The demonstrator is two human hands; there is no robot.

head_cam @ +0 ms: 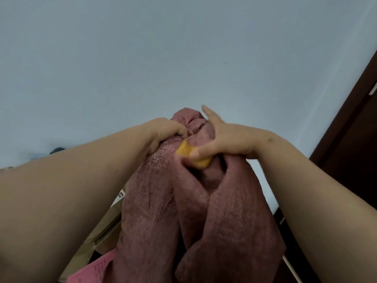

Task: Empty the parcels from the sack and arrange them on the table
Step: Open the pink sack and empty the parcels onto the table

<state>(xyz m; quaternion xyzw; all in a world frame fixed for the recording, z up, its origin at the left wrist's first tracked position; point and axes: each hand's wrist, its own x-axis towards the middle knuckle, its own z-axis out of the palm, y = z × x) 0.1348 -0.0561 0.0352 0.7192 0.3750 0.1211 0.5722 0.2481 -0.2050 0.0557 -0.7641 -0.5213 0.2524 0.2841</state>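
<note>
Pale blue-grey wall filled my view behind the reddish-brown woven plastic sack (163,201), held up by its gathered end. My left hand (163,129) clenched that bunch; my right hand (220,137) pinched a small yellow-orange plastic packet (186,153) against it, apparently to shake parcels out.

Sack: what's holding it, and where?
Both hands grip the reddish sack at its bunched top: left hand clenched on the gathered fabric, right hand on it beside a yellow-orange piece.
</note>
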